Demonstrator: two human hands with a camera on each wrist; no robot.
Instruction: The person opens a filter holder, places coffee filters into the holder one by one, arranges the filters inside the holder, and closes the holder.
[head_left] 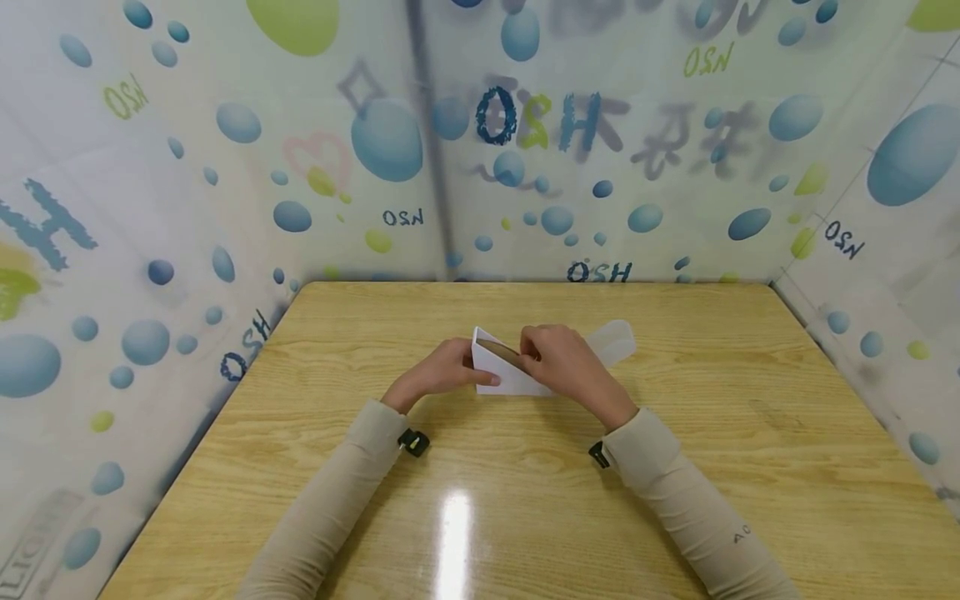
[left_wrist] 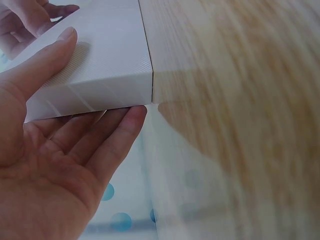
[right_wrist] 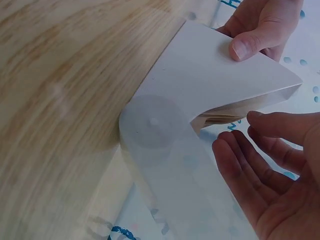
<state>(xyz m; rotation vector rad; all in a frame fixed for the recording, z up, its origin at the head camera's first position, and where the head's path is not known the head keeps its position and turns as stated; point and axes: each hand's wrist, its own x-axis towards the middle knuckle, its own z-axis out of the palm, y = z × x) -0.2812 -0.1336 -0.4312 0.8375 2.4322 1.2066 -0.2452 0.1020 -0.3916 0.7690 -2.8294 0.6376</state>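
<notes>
A white slant-mouthed box [head_left: 506,381] stands on the table, its open edge sloping down to the right. My left hand [head_left: 444,367] grips its left end, thumb on the near face and fingers on the other side. Thin brown sheets [right_wrist: 222,119] show inside the mouth. At the box's right end, a translucent cover [head_left: 612,341] is swung out; the right wrist view shows its rounded end overlapping the box corner. My right hand [head_left: 564,360] is at the mouth, its thumb and fingers apart beside the sheets in the right wrist view. Whether a fingertip touches them I cannot tell.
The wooden table [head_left: 525,475] extends around the box, with a bright reflection near its front. A patterned sheet [head_left: 645,183] hangs behind and along both sides. Dark straps with small clips [head_left: 414,442] are worn at both cuffs.
</notes>
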